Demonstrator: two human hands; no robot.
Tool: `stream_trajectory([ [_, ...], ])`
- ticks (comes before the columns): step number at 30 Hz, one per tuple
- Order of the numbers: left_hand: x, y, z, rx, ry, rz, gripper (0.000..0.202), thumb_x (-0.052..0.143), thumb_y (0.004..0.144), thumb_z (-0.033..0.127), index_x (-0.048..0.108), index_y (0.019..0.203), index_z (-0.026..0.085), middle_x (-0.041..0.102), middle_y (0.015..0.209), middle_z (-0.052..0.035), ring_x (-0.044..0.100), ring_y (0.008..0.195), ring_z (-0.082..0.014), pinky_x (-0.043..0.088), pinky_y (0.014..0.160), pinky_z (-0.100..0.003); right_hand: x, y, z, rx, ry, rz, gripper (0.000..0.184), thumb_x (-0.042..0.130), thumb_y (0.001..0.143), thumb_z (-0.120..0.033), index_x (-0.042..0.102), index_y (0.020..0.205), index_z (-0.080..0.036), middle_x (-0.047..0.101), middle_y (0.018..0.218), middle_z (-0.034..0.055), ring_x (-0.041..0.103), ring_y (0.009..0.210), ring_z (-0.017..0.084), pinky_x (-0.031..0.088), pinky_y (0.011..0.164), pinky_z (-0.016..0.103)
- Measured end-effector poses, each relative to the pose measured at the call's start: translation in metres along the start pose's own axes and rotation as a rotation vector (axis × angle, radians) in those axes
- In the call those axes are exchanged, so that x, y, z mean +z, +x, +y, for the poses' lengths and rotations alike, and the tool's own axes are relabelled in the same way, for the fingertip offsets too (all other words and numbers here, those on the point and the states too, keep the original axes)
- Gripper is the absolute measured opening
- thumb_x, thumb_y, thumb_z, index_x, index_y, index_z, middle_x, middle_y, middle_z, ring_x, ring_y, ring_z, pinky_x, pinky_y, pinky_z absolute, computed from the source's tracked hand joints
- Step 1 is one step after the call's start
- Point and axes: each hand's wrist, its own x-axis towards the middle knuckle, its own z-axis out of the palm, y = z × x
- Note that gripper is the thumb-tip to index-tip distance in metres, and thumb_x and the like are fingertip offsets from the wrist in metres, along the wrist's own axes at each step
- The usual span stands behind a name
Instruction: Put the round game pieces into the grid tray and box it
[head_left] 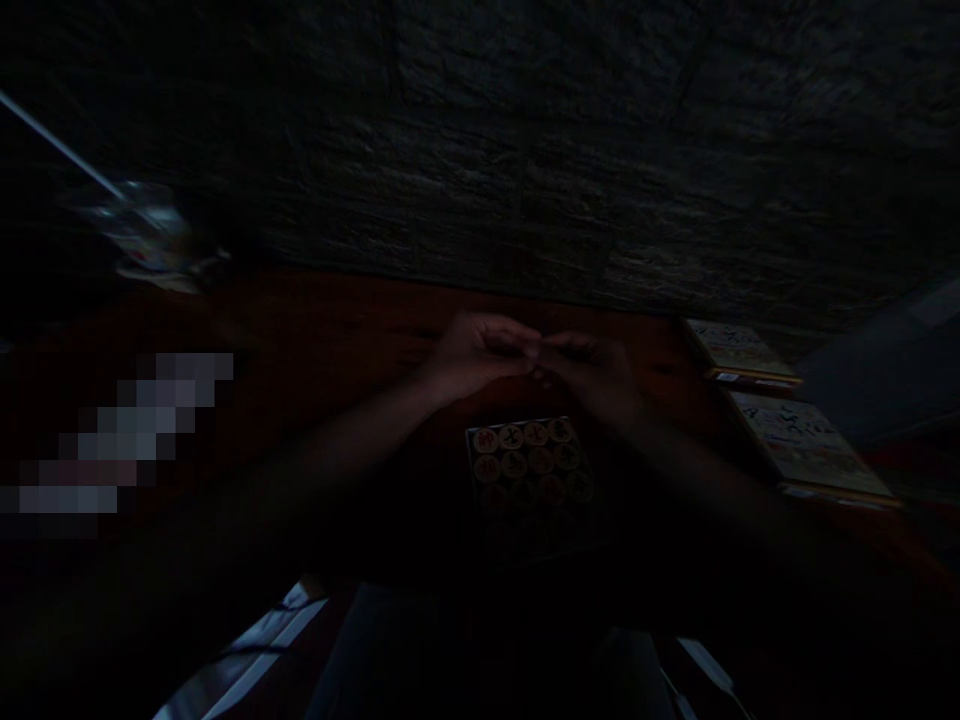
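Observation:
In the dim light, my left hand (484, 352) and my right hand (592, 368) meet fingertip to fingertip above the wooden table (330, 320). The fingers of both are pinched together; anything between them is too dark and small to name. Just in front of me, below the hands, lies a square box of round Chinese chess pieces (541, 458). Red and black characters mark these pieces, which sit in neat rows. Its near rows fade into shadow.
Two flat printed boxes or books (810, 440) (742, 345) lie at the right of the table. A clear plastic cup (150, 230) with a white straw stands at the far left. Behind the table rises a rough stone wall (480, 170). A blurred-out patch covers something on the left.

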Motion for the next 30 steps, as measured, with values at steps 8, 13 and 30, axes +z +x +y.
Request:
stream_trajectory([
  [8, 0.0041, 0.0040, -0.0012, -0.036, -0.024, 0.024, 0.015, 0.088, 0.086, 0.019, 0.085, 0.099, 0.014, 0.083, 0.086, -0.0060, 0.075, 0.072, -0.0132, 0.061, 0.072, -0.026, 0.0003, -0.0010, -0.0032, 0.003, -0.021, -0.006, 0.046, 0.091, 0.077, -0.067, 0.083, 0.079, -0.022, 0.082, 0.079, 0.0073, 0.074, 0.067, 0.021, 0.062, 0.063, 0.033],
  [13, 0.0045, 0.0054, 0.0001, -0.131, -0.071, 0.063, 0.007, 0.081, 0.094, 0.017, 0.083, 0.099, 0.013, 0.081, 0.084, -0.0058, 0.077, 0.073, -0.0137, 0.065, 0.076, -0.028, 0.0005, -0.0009, -0.0039, -0.004, -0.012, -0.022, 0.043, 0.092, 0.077, -0.064, 0.085, 0.081, -0.022, 0.083, 0.082, 0.0075, 0.074, 0.068, 0.020, 0.063, 0.065, 0.033],
  [30, -0.0005, 0.0018, -0.0029, 0.017, -0.004, 0.023, 0.028, 0.093, 0.072, 0.016, 0.086, 0.099, 0.015, 0.085, 0.091, -0.0067, 0.078, 0.080, -0.0168, 0.062, 0.080, -0.030, 0.0024, -0.0008, -0.0024, 0.008, 0.119, -0.014, 0.040, 0.102, 0.067, -0.053, 0.085, 0.082, -0.021, 0.080, 0.073, 0.0024, 0.071, 0.064, 0.015, 0.059, 0.061, 0.026],
])
